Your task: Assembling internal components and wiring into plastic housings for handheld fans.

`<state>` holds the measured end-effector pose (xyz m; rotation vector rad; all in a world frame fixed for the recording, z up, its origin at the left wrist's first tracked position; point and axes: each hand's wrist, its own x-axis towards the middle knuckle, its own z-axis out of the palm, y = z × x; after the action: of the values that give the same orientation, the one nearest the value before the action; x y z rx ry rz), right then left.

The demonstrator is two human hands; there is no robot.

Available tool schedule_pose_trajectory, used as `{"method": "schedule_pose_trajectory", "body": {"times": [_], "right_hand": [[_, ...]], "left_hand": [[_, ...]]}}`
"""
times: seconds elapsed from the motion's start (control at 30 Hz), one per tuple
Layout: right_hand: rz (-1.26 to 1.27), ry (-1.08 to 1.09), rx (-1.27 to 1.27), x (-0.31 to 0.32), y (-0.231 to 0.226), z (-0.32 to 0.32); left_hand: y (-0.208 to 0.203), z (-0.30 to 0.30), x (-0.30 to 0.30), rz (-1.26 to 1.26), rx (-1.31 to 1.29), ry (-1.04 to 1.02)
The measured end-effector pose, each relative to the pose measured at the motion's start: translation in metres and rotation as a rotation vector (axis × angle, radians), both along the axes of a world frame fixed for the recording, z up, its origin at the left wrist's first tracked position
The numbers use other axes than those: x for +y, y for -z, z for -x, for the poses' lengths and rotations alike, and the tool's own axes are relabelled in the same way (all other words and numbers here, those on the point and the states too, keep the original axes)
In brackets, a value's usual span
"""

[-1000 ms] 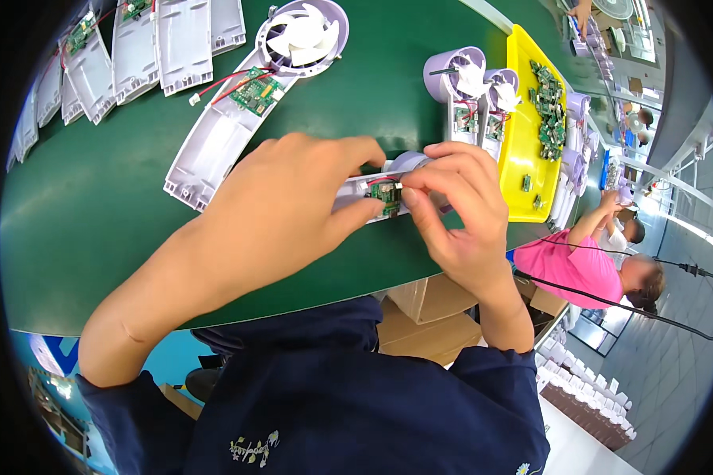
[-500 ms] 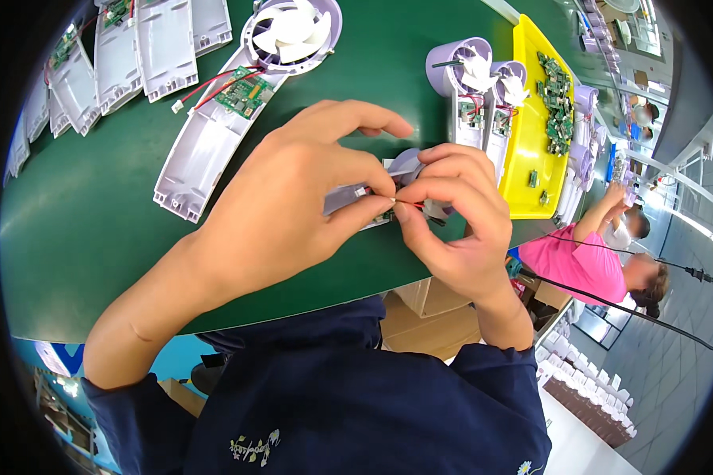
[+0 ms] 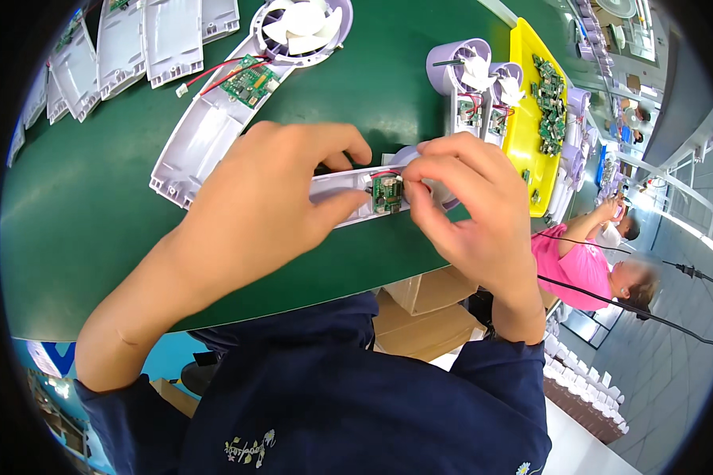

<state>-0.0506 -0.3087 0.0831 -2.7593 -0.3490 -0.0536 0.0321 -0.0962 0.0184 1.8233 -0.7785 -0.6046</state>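
In the middle, a pale lilac fan housing lies crosswise between my hands, its hollow side up. A small green circuit board sits inside it, with a bit of red wire along its upper edge. My left hand grips the handle part, thumb on the near side and fingers curled beyond the far wall. My right hand is closed at the board's right end, its thumb and fingertips pressed together. What they pinch is hidden. The housing's round head shows partly behind those fingers.
A larger fan housing with white blades, board and red wires lies beyond my left hand. Several housing shells line the far left. Two small fan units stand beside a yellow tray of circuit boards. A person in pink sits at right.
My hands have moved apart from the thin wire they pinched together. The left now grips the housing, and the board inside has come into sight. The right has shifted slightly right.
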Motion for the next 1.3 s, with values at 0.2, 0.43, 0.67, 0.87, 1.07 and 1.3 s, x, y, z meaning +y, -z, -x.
{"method": "schedule_pose_trajectory", "body": {"times": [0.2, 0.43, 0.67, 0.87, 1.07, 1.3], "right_hand": [[0.162, -0.074, 0.095, 0.004, -0.014, -0.01], [0.215, -0.141, 0.079, 0.004, -0.016, -0.014], [0.229, -0.151, 0.08, 0.005, -0.015, -0.014], [0.299, -0.175, 0.124, 0.012, -0.023, -0.016], [0.449, -0.222, 0.217, 0.017, -0.03, -0.026], [0.442, -0.218, 0.224, 0.019, -0.03, -0.023]], "left_hand": [[0.005, 0.005, -0.001, 0.0, 0.052, -0.039], [0.007, 0.002, -0.001, -0.022, 0.017, -0.046], [0.005, 0.0, -0.002, -0.035, 0.05, -0.013], [0.013, 0.003, -0.002, 0.024, -0.039, -0.048], [0.017, 0.005, -0.002, 0.03, -0.078, -0.078], [0.019, 0.012, -0.003, 0.056, -0.079, -0.13]]}}
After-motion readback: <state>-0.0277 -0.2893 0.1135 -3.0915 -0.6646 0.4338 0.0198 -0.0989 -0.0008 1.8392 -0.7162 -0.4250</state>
